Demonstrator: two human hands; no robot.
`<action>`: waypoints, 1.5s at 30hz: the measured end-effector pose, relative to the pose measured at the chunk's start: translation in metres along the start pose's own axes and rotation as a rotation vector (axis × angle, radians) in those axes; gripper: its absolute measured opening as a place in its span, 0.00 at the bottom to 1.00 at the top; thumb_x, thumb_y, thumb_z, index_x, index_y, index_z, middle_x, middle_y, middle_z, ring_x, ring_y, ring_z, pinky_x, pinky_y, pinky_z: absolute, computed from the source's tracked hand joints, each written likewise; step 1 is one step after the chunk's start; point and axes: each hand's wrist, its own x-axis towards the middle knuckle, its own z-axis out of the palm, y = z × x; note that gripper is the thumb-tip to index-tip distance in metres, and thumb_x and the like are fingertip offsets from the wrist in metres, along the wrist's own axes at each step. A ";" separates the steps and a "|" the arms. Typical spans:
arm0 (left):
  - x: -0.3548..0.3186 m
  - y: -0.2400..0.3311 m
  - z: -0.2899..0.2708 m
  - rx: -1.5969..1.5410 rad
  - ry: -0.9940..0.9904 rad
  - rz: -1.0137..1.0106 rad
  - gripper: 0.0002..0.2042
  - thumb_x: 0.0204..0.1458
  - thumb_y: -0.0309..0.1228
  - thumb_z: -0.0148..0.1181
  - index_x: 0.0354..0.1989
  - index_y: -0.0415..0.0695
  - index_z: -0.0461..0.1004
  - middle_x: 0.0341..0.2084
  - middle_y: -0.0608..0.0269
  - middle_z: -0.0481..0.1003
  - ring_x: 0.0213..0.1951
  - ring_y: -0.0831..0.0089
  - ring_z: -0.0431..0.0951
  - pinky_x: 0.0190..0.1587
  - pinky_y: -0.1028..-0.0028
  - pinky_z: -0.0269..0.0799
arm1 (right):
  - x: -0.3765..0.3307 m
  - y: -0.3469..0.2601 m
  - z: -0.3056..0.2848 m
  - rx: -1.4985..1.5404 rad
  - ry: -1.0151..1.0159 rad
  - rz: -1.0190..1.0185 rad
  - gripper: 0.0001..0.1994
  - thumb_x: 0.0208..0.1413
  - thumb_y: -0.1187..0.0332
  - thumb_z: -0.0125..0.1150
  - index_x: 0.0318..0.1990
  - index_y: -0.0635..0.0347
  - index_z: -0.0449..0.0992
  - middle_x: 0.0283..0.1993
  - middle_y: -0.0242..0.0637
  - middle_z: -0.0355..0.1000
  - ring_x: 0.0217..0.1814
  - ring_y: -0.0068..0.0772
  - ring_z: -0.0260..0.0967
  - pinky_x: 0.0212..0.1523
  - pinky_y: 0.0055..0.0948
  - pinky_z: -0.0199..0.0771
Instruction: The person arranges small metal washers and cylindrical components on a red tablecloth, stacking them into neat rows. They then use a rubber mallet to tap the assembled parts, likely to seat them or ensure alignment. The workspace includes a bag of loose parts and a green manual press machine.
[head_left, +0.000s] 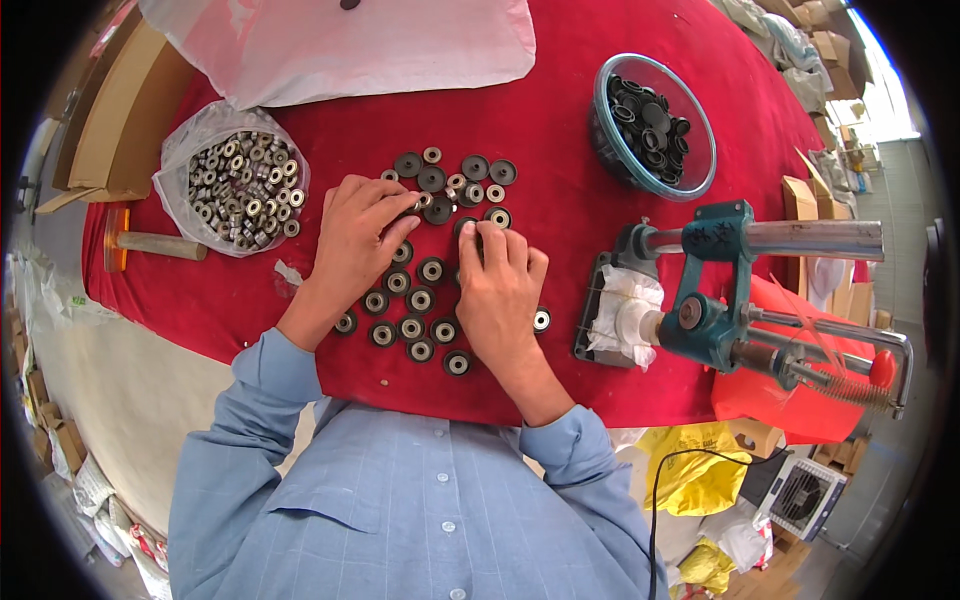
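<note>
Fingertips of the left hand (352,240) pinch a small metal bearing (424,201) at the upper edge of the part cluster; the grip is closed on it. The right hand (497,290) lies palm down, fingers extended and together, resting on black rubber bushings (420,300); whether anything is clamped under it cannot be determined.

Bushings with bearings seated in their centres lie in loose rows between and below both hands on the red cloth (560,220). Empty black bushings and loose bearings lie just above the hands.

Packages and containers:
- Clear plastic bag (236,185), open at the top and filled with metal bearings, left of the left hand.
- Round clear glass bowl (654,125), holding black rubber bushings, upper right.
- Pale pink plastic sheet (340,45), along the far edge of the cloth.
- Brown cardboard box (115,120), at the far left edge.

A wooden-handled tool (160,245) lies below the bag. A teal hand press (715,300), with white rag wrapped at its base, stands right of the right hand.

Both forearms, in blue shirt sleeves, enter from the lower edge and converge toward the cluster.
</note>
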 end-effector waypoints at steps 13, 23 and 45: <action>0.004 -0.007 -0.009 -0.175 0.109 -0.079 0.15 0.52 0.20 0.75 0.49 0.43 0.85 0.43 0.63 0.85 0.45 0.66 0.84 0.51 0.67 0.78 | -0.005 0.008 0.004 0.132 -0.049 0.070 0.26 0.48 0.77 0.71 0.58 0.59 0.83 0.62 0.35 0.75 0.63 0.39 0.71 0.59 0.44 0.64; -0.013 -0.038 -0.015 -0.133 0.116 -0.075 0.12 0.54 0.22 0.74 0.47 0.42 0.85 0.40 0.58 0.83 0.41 0.61 0.84 0.42 0.64 0.80 | 0.036 0.004 0.002 0.349 0.066 0.069 0.18 0.57 0.74 0.70 0.56 0.56 0.84 0.56 0.35 0.77 0.57 0.40 0.74 0.59 0.44 0.68; -0.019 -0.026 -0.028 0.090 -0.049 0.041 0.15 0.55 0.27 0.72 0.52 0.41 0.85 0.48 0.62 0.81 0.52 0.59 0.81 0.53 0.59 0.75 | 0.051 0.006 0.024 0.360 0.197 0.053 0.07 0.60 0.75 0.71 0.46 0.59 0.84 0.46 0.40 0.81 0.42 0.44 0.81 0.43 0.41 0.79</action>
